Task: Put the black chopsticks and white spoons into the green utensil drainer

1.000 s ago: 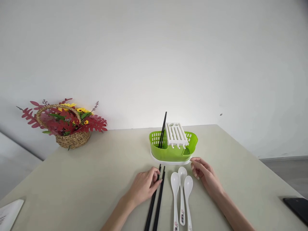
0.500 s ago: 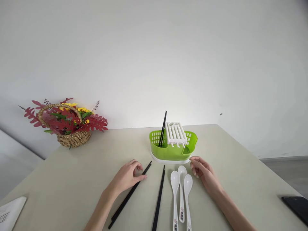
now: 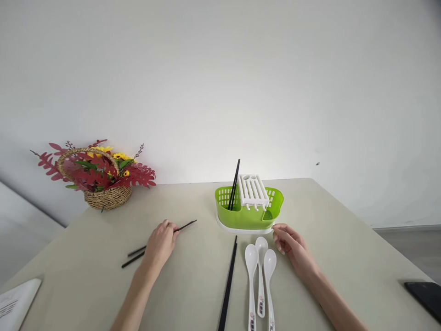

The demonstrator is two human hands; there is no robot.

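Note:
My left hand (image 3: 161, 244) is closed round a pair of black chopsticks (image 3: 186, 225), left of the middle of the table. Their thin tips point right and their thick ends spread apart to the left of my wrist. Thumb and forefinger of my right hand (image 3: 292, 246) pinch the right front edge of the white base tray (image 3: 237, 230). On that tray sits a green utensil basket (image 3: 244, 220) with a white slotted rack (image 3: 254, 192) across its middle. One pair of black chopsticks (image 3: 234, 185) leans upright in the basket's left compartment.
Another pair of black chopsticks (image 3: 228, 285) lies in front of the basket, beside three white spoons (image 3: 261, 276). A wicker basket of artificial flowers (image 3: 108, 197) stands back left. A black phone (image 3: 425, 296) lies at the right edge, a white printed object (image 3: 17, 301) at the left.
My left hand has closed on the left pair of chopsticks and moved left, turning them from steep to more sideways. My right hand stays at the tray's edge.

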